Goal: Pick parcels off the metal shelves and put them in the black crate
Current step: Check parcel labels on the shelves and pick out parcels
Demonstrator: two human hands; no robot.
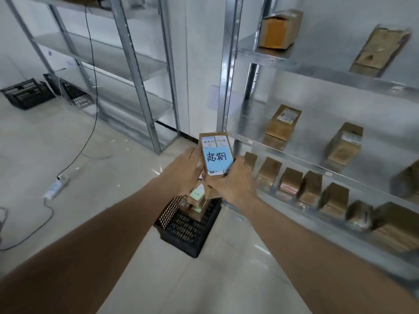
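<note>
currently your left hand (pixel 189 171) and right hand (pixel 231 184) clasped the labelled parcel (pixel 216 155) mid-frame above the black crate (pixel 190 232); risk: it toppling off the stacked parcels inside.

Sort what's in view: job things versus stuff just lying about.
Job: held parcel, left hand, right hand, black crate, shelf parcels, metal shelves.
Lying about: power strip, black cable, far crates.
</note>
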